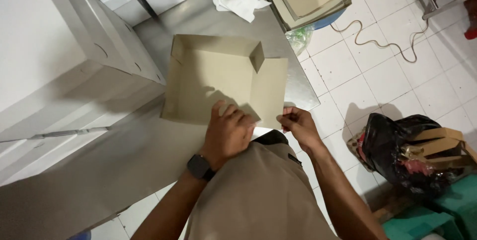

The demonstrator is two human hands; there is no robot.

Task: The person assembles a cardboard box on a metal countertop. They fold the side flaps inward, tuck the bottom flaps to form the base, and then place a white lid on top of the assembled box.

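Steel surface runs beside a white-tiled floor, with white boxes stacked at its far side. On it lies a half-folded cardboard box, one wall still flat. Left hand presses down on the near edge, fingers curled. Right hand pinches the box's near right corner between thumb and fingers.

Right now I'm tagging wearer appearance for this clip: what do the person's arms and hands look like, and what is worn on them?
Both forearms are bare, no sleeves or gloves. The left hand has a dark, square-faced smartwatch on its wrist. The right hand wears nothing visible.
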